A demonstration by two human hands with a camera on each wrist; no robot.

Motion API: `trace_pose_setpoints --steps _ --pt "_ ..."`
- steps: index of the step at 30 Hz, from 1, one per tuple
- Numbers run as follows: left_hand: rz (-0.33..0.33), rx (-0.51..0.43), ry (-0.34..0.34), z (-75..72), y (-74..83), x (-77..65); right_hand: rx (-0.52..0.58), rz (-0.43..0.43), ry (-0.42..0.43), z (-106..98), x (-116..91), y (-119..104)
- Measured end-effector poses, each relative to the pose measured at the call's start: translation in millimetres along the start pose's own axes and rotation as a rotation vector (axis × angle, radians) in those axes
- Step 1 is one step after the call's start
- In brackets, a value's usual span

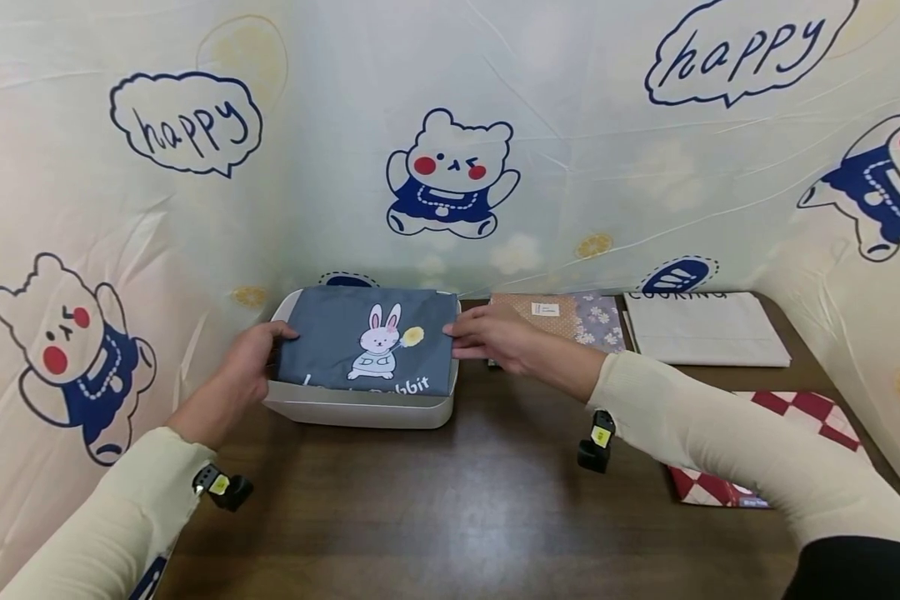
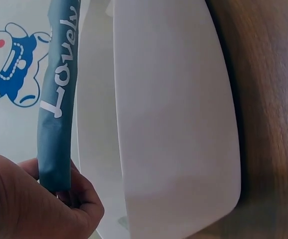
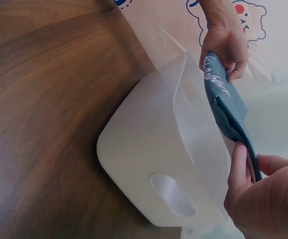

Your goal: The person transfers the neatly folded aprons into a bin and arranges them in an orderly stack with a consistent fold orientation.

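Observation:
A folded blue-grey cloth (image 1: 322, 337) printed with a white rabbit is held over the open top of a white plastic bin (image 1: 360, 410). My left hand (image 1: 249, 358) pinches its left edge, with thumb and fingers on either side of the fold in the left wrist view. On the opposite edge, my right hand (image 1: 498, 340) grips the layers between thumb and fingers. Seen from the right wrist, the cloth (image 3: 227, 107) is above the rim, and the bin (image 3: 134, 134) has an oval handle hole. The bin's floor is hidden.
Right of the bin lie a folded brown-and-floral cloth (image 1: 558, 312) and a folded white cloth (image 1: 708, 333) lettered COOKING. A red-and-white checked cloth (image 1: 708, 487) is partly under the right sleeve. Printed curtains (image 1: 570, 150) border the wooden table (image 1: 450, 517).

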State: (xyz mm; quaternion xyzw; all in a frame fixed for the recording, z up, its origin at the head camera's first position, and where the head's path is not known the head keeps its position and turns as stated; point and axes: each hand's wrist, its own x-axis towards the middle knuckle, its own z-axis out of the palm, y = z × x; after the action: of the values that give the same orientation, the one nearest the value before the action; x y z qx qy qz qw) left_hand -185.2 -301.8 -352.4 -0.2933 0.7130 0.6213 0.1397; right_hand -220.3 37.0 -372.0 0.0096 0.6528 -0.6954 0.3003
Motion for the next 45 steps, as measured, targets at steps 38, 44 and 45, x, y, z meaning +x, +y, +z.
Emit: trace_pose_setpoints --steps 38,44,45 --pt "0.08 0.057 0.134 -7.3 -7.2 12.1 -0.03 0.013 0.052 15.6 22.5 -1.0" --pt "0.062 0.056 0.094 -7.2 -7.9 11.9 -0.051 0.016 0.061 13.1 23.7 -1.3" --pt "0.062 0.059 0.09 -7.3 -8.2 12.2 -0.055 0.017 0.063 13.0 23.9 -1.3"
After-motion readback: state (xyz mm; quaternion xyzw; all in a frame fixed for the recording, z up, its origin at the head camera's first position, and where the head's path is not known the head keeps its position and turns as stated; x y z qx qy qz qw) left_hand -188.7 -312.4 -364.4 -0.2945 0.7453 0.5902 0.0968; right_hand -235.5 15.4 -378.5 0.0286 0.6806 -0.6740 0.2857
